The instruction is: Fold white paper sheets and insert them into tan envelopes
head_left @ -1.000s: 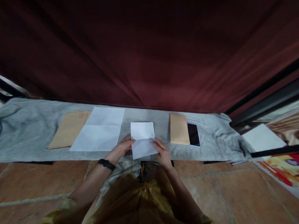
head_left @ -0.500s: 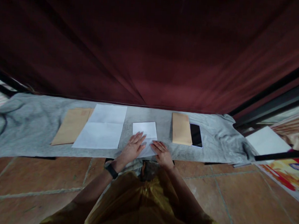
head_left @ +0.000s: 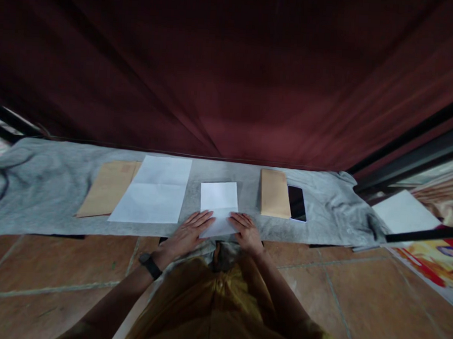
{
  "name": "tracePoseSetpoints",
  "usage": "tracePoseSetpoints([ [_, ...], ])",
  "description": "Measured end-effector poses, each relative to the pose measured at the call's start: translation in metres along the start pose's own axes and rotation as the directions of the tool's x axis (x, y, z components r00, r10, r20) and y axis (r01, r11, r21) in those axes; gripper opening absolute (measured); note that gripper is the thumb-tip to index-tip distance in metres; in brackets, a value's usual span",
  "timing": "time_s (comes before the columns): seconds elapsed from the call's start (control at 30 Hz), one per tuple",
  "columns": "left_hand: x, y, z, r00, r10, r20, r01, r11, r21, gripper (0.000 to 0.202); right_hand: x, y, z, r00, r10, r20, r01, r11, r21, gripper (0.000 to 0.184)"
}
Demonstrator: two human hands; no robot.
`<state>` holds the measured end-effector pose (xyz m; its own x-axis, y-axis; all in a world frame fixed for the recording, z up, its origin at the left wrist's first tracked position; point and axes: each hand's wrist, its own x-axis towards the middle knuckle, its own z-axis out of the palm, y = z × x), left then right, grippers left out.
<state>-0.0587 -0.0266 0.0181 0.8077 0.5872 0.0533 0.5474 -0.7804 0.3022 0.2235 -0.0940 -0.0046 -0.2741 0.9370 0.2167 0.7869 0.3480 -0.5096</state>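
A white sheet of paper (head_left: 219, 196), creased across its middle, lies on the grey cloth (head_left: 244, 180) in front of me. My left hand (head_left: 192, 231) rests flat at the sheet's lower left edge, fingers stretched out. On the lower right edge lies my right hand (head_left: 248, 233), its fingers extended and pressing down. Neither hand grips anything. To the left are larger white sheets (head_left: 152, 196) with a crease across them, partly covering brown envelopes (head_left: 109, 186). More brown envelopes (head_left: 275, 194) lie to the right of my right hand.
A dark-screened phone (head_left: 297, 203) lies beside the right-hand envelopes. Behind the cloth hangs a dark red curtain (head_left: 230, 89). Black metal bars (head_left: 413, 154) run along the right, near a white sheet or board (head_left: 406, 213). Tiled floor (head_left: 80, 268) shows below.
My left hand has slid down and left, off the middle of the creased sheet to its lower left edge. The right hand has stayed nearly in place.
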Motion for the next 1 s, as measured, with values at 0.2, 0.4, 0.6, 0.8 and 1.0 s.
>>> tracePoseSetpoints([
  [0.2, -0.007, -0.013, -0.004, 1.000, -0.029, -0.003, 0.029, 0.997, -0.078, 0.058, 0.001, 0.004, -0.001, 1.000, 0.005, -0.013, -0.004, 0.998, 0.066, 0.065],
  [0.4, 0.001, -0.017, -0.005, 0.997, -0.062, -0.039, 0.057, 0.991, -0.121, 0.071, 0.008, 0.013, 0.003, 0.997, 0.052, -0.056, -0.049, 0.997, 0.061, 0.066],
  [0.6, 0.007, -0.029, 0.001, 0.989, -0.082, -0.125, 0.049, 0.968, -0.244, 0.041, 0.018, 0.022, 0.003, 0.994, 0.066, -0.092, -0.055, 0.991, 0.122, 0.060],
  [0.8, 0.010, -0.037, 0.008, 0.969, -0.127, -0.211, 0.051, 0.942, -0.331, 0.045, 0.022, 0.026, 0.003, 0.989, 0.077, -0.124, -0.055, 0.984, 0.169, 0.057],
  [1.0, 0.015, -0.030, 0.001, 0.954, -0.231, -0.191, 0.136, 0.901, -0.413, 0.035, 0.031, 0.027, 0.002, 0.977, 0.120, -0.177, -0.081, 0.974, 0.211, 0.042],
])
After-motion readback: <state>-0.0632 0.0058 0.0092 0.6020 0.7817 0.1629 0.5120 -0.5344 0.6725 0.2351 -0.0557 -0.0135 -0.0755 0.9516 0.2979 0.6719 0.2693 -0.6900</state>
